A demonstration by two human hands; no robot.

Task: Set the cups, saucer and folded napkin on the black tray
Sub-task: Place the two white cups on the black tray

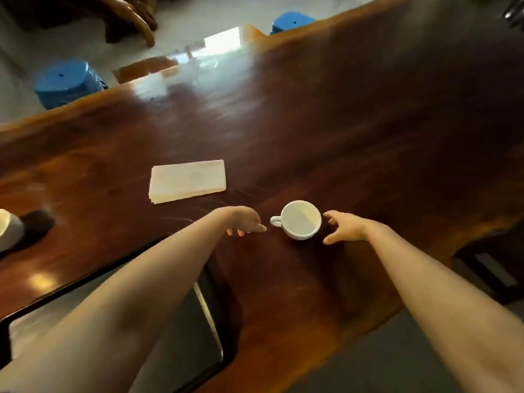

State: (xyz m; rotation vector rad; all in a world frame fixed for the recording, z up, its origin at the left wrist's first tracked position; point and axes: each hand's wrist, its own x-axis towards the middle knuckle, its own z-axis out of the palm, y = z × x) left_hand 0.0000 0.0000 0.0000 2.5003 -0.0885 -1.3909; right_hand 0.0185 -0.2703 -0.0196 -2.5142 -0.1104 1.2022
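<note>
Cup (301, 220), white and upright, is sitting on the worktop (354, 123), its handle pointing at the left hand (246, 222). Both hands are flanking it without touching: the left grip is loosely curled beside the handle, the right hand (344, 228) spreading its grip wide. Napkin (187, 180) is lying folded farther out to the left. Tray (181, 330) is lying near, under the left forearm, and another cup (8, 229) is peeking in at the left edge.
</note>
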